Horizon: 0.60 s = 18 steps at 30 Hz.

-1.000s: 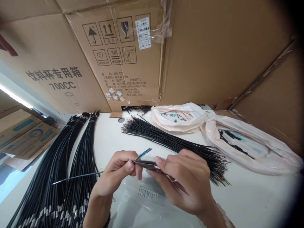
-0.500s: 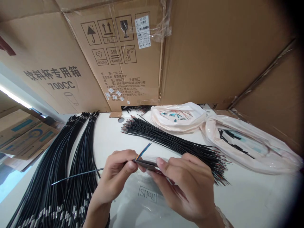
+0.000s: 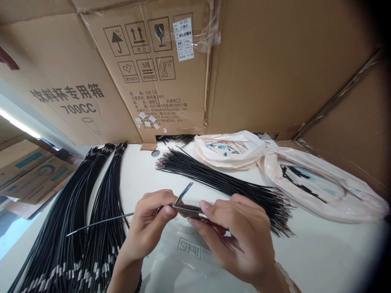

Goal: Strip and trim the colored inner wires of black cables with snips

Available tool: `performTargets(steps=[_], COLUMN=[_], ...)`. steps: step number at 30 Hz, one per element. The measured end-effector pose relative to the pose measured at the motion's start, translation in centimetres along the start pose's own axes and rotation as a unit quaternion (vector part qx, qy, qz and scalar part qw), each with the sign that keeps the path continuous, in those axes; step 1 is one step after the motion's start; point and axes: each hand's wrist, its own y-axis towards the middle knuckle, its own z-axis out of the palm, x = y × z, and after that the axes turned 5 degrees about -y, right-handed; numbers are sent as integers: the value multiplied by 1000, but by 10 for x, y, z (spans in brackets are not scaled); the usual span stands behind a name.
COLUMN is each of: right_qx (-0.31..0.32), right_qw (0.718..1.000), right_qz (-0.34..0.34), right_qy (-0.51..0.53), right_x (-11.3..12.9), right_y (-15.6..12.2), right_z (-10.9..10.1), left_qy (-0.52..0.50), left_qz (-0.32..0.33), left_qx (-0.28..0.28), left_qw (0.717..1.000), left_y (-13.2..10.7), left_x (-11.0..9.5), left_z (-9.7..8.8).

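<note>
My left hand (image 3: 151,221) pinches a thin black cable (image 3: 100,223) near its end, where coloured inner wires (image 3: 184,192) fan out up and to the right. The cable's other end trails left over the table. My right hand (image 3: 236,236) is closed round a small metal tool with red handles (image 3: 191,210), its tip against the cable end by my left thumb. Both hands hover above a clear plastic bag marked RoHS (image 3: 189,249).
Long black cable bundles (image 3: 76,219) lie at the left, and a shorter bundle (image 3: 220,181) runs behind my hands. Two pinkish plastic bags (image 3: 229,148) (image 3: 320,185) sit at the back right. Large cardboard boxes (image 3: 159,69) wall off the white table (image 3: 320,252).
My hands have barely moved. The coloured wire ends have tilted slightly more upright, and the tool's red handles show more under my right fingers.
</note>
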Motion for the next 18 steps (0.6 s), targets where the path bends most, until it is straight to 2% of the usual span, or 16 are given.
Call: performTargets(steps=[9,15,18], right_qx=[-11,-27,-26], right_qw=[998,991,992], right_qz=[28,71,62], right_qy=[57,113,107], right_x=[0,1,1], right_y=[-2,-3,-2], right_z=[4,9,8], left_qy=[-1,6,9], left_qz=[19,25,20], left_qx=[-16,-24,-32], left_qw=[1000,999,999], left_y=[1,2,2], left_x=[0,0,0], left_z=[1,2,2])
